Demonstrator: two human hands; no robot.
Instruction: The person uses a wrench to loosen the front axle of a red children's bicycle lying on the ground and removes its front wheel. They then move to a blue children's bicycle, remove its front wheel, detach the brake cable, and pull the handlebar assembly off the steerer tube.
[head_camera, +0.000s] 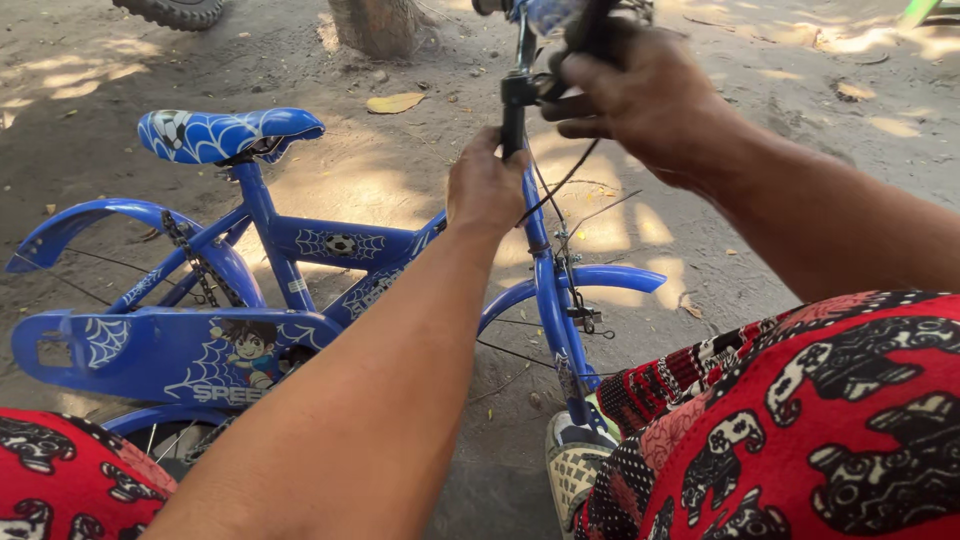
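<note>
A small blue children's bicycle (300, 245) stands on bare dirt in front of me, with a blue patterned saddle (225, 133), blue mudguards and a blue chain cover (170, 350). My left hand (487, 185) wraps around the head tube just below the black stem (514, 110). Higher up, my right hand (625, 95) closes over the handlebar and brake lever area at the top of the frame. Thin black brake cables (560, 185) hang loose beside the fork (555, 300). My shoe (575, 465) rests against the bottom of the fork.
My legs in red and black patterned cloth (830, 410) fill the lower right and lower left corners. A tree trunk base (380, 25) and a knobby tyre (175, 12) sit at the top. Dry leaves (395, 102) lie on the sandy ground.
</note>
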